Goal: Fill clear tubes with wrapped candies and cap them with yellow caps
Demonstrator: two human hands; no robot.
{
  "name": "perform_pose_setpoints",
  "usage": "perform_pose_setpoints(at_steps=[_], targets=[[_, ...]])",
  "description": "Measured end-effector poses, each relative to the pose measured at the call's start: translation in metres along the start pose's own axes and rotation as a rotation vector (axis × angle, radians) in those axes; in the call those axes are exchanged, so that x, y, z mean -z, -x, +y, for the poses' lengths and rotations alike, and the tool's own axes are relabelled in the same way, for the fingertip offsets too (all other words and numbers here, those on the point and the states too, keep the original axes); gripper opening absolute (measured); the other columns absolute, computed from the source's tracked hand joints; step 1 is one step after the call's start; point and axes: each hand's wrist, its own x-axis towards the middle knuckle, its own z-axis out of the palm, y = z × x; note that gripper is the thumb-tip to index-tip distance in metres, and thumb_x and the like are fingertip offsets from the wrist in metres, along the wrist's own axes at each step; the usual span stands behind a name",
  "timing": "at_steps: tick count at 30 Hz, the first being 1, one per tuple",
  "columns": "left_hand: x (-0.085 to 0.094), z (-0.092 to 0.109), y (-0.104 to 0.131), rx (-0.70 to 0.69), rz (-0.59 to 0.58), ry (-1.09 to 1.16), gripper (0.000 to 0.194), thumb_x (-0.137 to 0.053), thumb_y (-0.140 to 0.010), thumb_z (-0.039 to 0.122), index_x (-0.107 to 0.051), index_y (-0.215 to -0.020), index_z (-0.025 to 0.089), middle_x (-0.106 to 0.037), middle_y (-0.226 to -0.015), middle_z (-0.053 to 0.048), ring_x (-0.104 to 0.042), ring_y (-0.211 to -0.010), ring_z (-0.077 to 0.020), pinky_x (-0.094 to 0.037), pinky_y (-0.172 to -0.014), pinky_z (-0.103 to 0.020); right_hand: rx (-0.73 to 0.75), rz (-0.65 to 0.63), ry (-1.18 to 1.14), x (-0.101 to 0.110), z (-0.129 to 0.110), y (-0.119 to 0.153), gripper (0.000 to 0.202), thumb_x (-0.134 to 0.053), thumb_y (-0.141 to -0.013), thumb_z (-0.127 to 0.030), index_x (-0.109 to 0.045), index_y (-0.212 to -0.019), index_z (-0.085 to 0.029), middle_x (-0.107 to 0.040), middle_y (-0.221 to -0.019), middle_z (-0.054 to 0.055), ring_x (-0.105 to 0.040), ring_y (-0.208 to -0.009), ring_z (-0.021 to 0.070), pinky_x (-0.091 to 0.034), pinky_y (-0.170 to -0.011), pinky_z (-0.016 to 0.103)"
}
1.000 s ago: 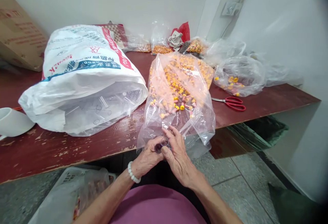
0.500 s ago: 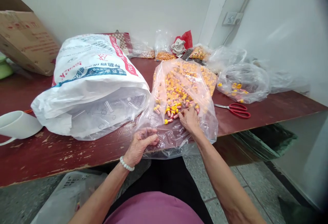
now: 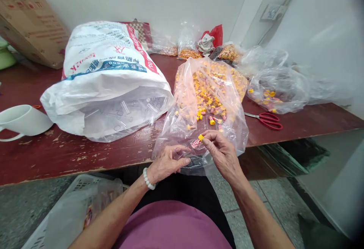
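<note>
Between thumb and fingers, my right hand (image 3: pixel 223 152) pinches a small yellow-capped piece (image 3: pixel 200 137) with a red and white body, above the mouth of a clear plastic bag (image 3: pixel 167 135). Many similar yellow-capped pieces (image 3: pixel 210 97) fill that bag. Just left of the held piece, my left hand (image 3: pixel 170 161) has its thumb and forefinger around a clear tube (image 3: pixel 178 150), whose round rim shows faintly. A white printed sack (image 3: pixel 108 89) lies open on the left, with clear tubes (image 3: pixel 125 107) inside.
Red-handled scissors (image 3: pixel 269 120) and another clear bag (image 3: pixel 280 89) lie on the right of the red table (image 3: pixel 85 158). A white mug (image 3: pixel 25 120) and cardboard box (image 3: pixel 34 25) are at the left. Filled bags (image 3: pixel 190 51) stand by the wall. A white basket (image 3: pixel 82 184) sits below.
My right hand has lifted a yellow-capped piece from the pile and moved back toward me. My left hand has shifted slightly right. The view has also shifted.
</note>
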Motion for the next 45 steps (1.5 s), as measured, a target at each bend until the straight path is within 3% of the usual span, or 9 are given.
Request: perform_pose_setpoints(at_steps=[12, 16, 21, 27, 30, 33, 39, 42, 45], targets=[[-0.009, -0.011, 0.013, 0.012, -0.082, 0.382, 0.024, -0.067, -0.074, 0.034, -0.056, -0.081, 0.015, -0.048, -0.05, 0.005, -0.048, -0.041, -0.0081, -0.037, -0.039, -0.017, 0.244, -0.342, 0.218, -0.014, -0.007, 0.02, 0.023, -0.055, -0.086, -0.026, -0.052, -0.109, -0.024, -0.058, -0.109, 0.007, -0.051, -0.105, 0.0211, -0.042, -0.091, 0.039], [-0.007, -0.008, 0.016, 0.076, -0.127, 0.572, 0.022, -0.066, -0.074, 0.032, -0.058, -0.085, 0.015, -0.047, -0.052, 0.005, -0.044, -0.038, -0.0068, -0.036, -0.038, -0.018, 0.201, -0.337, 0.182, -0.023, -0.007, 0.025, 0.045, -0.068, -0.076, -0.03, -0.047, -0.114, -0.022, -0.056, -0.106, 0.007, -0.054, -0.096, 0.021, -0.046, -0.084, 0.037], [-0.002, 0.0, 0.015, 0.06, -0.134, 0.695, 0.011, -0.066, -0.072, 0.022, -0.062, -0.074, 0.012, -0.056, -0.061, -0.001, -0.054, -0.058, -0.0107, -0.042, -0.057, -0.022, 0.244, -0.252, 0.215, -0.04, -0.002, 0.027, 0.091, -0.078, -0.065, -0.039, -0.026, -0.138, -0.021, -0.043, -0.134, 0.015, -0.046, -0.118, 0.0274, -0.041, -0.095, 0.043], [-0.008, -0.007, 0.008, 0.101, -0.102, 0.844, 0.013, -0.073, -0.066, 0.019, -0.062, -0.07, 0.012, -0.058, -0.066, 0.0, -0.055, -0.062, -0.0101, -0.042, -0.061, -0.021, 0.44, -0.182, 0.338, -0.05, 0.004, 0.021, 0.066, -0.072, -0.071, -0.041, -0.043, -0.126, -0.021, -0.061, -0.112, 0.012, -0.057, -0.099, 0.0264, -0.044, -0.085, 0.042], [0.0, -0.009, 0.004, 0.101, 0.045, 0.808, 0.018, -0.074, -0.067, 0.023, -0.064, -0.08, 0.013, -0.06, -0.067, 0.0, -0.059, -0.064, -0.0123, -0.046, -0.065, -0.024, 0.329, -0.204, 0.357, -0.033, 0.013, 0.009, 0.065, -0.068, -0.074, -0.047, -0.044, -0.128, -0.02, -0.059, -0.117, 0.012, -0.056, -0.101, 0.0249, -0.046, -0.084, 0.039], [0.017, -0.009, 0.001, 0.085, 0.21, 0.813, 0.024, -0.073, -0.07, 0.026, -0.065, -0.089, 0.014, -0.063, -0.071, -0.001, -0.062, -0.069, -0.0143, -0.05, -0.074, -0.029, 0.158, -0.089, 0.514, -0.017, 0.033, -0.015, 0.034, -0.054, -0.087, -0.036, -0.054, -0.116, -0.017, -0.06, -0.111, 0.012, -0.055, -0.101, 0.0237, -0.046, -0.085, 0.039], [0.032, -0.005, 0.0, 0.087, 0.214, 0.785, 0.023, -0.074, -0.069, 0.023, -0.064, -0.088, 0.014, -0.063, -0.078, 0.0, -0.061, -0.065, -0.0111, -0.049, -0.068, -0.026, 0.15, -0.145, 0.604, -0.04, 0.069, -0.067, 0.025, -0.055, -0.078, -0.01, -0.066, -0.097, -0.022, -0.066, -0.107, 0.009, -0.053, -0.099, 0.0253, -0.042, -0.089, 0.039], [0.027, -0.007, 0.002, 0.055, 0.206, 0.698, 0.026, -0.073, -0.069, 0.023, -0.063, -0.092, 0.015, -0.054, -0.067, 0.004, -0.054, -0.056, -0.0074, -0.045, -0.06, -0.023, 0.128, -0.144, 0.569, -0.049, 0.07, -0.08, 0.015, -0.056, -0.075, -0.008, -0.067, -0.077, -0.019, -0.068, -0.087, 0.011, -0.056, -0.09, 0.0257, -0.044, -0.082, 0.038], [0.024, -0.012, 0.004, -0.009, 0.196, 0.585, 0.028, -0.071, -0.07, 0.026, -0.063, -0.094, 0.014, -0.052, -0.073, 0.003, -0.047, -0.056, -0.0058, -0.043, -0.057, -0.021, 0.086, -0.059, 0.523, -0.041, 0.059, -0.077, 0.011, -0.054, -0.081, -0.017, -0.065, -0.084, -0.017, -0.066, -0.087, 0.012, -0.058, -0.084, 0.0232, -0.045, -0.08, 0.038]])
